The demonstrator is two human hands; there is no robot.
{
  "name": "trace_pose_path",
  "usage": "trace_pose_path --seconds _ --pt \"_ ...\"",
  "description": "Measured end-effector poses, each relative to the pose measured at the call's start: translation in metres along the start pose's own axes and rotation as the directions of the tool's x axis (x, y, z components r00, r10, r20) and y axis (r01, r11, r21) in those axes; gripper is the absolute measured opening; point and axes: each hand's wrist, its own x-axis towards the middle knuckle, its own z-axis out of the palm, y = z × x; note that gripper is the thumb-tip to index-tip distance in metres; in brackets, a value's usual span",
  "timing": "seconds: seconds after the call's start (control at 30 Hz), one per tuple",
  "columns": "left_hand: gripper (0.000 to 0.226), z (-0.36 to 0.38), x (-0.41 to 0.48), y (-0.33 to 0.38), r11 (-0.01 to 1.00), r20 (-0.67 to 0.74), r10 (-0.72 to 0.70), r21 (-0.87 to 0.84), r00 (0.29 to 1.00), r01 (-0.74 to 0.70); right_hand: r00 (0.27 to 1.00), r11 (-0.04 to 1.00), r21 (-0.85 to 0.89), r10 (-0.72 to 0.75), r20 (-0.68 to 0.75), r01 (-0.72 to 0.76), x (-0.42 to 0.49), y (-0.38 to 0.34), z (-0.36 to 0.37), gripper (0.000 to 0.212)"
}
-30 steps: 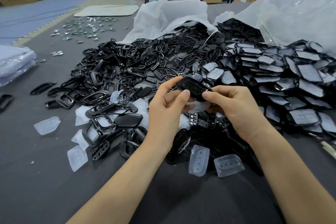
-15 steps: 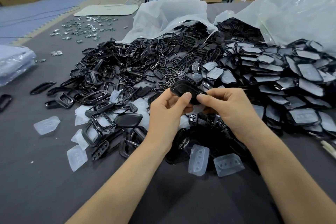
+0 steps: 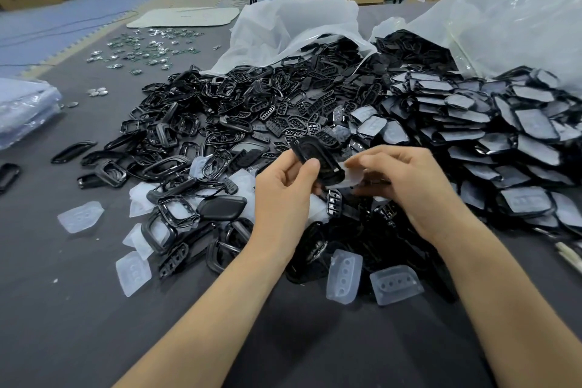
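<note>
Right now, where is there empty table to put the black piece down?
Bare grey table lies left of the left hand pinching the black piece, nearer than the clear pads. Another bare patch sits between both forearms. It is crowded ahead: the black frame heap and, right, the stacked shells.

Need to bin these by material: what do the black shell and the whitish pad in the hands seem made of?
The black shell in the left hand looks like rigid moulded plastic, glossy: light glints on it. The whitish pad the right hand pinches seems silicone or soft plastic, frosted and translucent.
</note>
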Motion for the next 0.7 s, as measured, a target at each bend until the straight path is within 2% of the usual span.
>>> trace_pose_path --seconds 0.07,0.13,0.27,0.37,0.47,0.57,0.7 --pt "0.02 -0.001 0.001 0.001 1.0 -0.015 -0.004 0.016 1.0 0.004 0.992 1.0 -0.023 0.001 -0.127 -0.004 0.002 -0.001 -0.007 0.035" --pt "0.024 -0.002 0.001 0.001 0.999 -0.019 -0.016 0.028 1.0 0.016 0.979 0.996 -0.091 -0.039 -0.202 0.021 0.003 -0.001 -0.012 0.037" --pt "0.018 -0.001 0.0 -0.002 0.999 -0.001 -0.032 0.028 0.999 0.032 0.961 0.972 -0.209 -0.156 -0.228 0.108 0.002 0.0 -0.014 0.032" --pt "0.017 0.0 0.0 -0.001 0.999 0.001 -0.048 -0.014 0.999 0.048 0.953 0.954 -0.274 -0.188 -0.239 0.119 0.004 0.002 -0.014 0.029" --pt "0.018 0.001 -0.001 0.0 0.992 0.046 -0.083 -0.095 0.995 0.087 0.948 0.97 -0.214 -0.171 -0.268 0.114 0.005 0.002 -0.014 0.03" --pt "0.02 0.003 -0.002 0.0 0.99 0.066 -0.092 -0.101 0.994 0.098 0.952 0.983 -0.156 -0.139 -0.271 0.099 0.005 0.002 -0.016 0.032" --pt "0.019 0.003 -0.001 -0.001 0.992 0.048 -0.1 -0.074 0.994 0.103 0.935 0.976 -0.188 -0.167 -0.314 0.111 0.006 0.004 -0.017 0.032"
